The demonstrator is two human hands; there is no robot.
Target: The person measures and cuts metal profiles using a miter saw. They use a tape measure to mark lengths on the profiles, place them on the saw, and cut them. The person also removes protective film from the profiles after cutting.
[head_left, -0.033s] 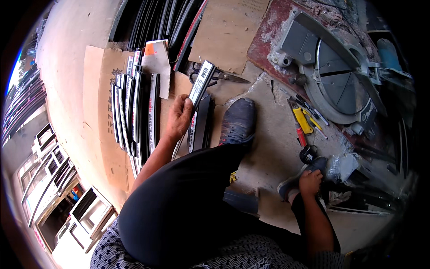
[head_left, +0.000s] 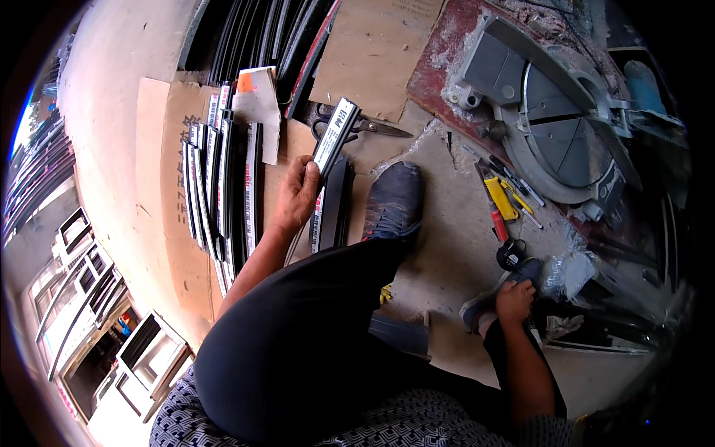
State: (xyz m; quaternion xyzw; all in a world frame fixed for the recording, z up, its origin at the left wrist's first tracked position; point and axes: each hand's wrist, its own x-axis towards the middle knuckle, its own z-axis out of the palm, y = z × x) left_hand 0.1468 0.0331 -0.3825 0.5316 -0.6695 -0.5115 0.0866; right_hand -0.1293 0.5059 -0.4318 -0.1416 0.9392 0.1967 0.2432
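Observation:
My left hand (head_left: 296, 195) is shut on a short black profile piece with a white label strip (head_left: 334, 135), held tilted above two similar black pieces (head_left: 333, 203) lying on the cardboard. A dark shoe (head_left: 395, 200) on my left foot stands just right of them. My right hand (head_left: 514, 301) rests low on the right, fingers curled against the back of my grey shoe (head_left: 477, 305). Whether it grips anything is hidden. My black-trousered leg (head_left: 313, 335) fills the middle.
A row of black labelled profiles (head_left: 223, 186) lies on cardboard (head_left: 175, 149) at left. Scissors (head_left: 365, 125) lie by the held piece. A mitre saw (head_left: 551, 127) stands upper right, with a yellow knife (head_left: 501, 198), a red tool (head_left: 498, 224) and white window frames (head_left: 97, 298).

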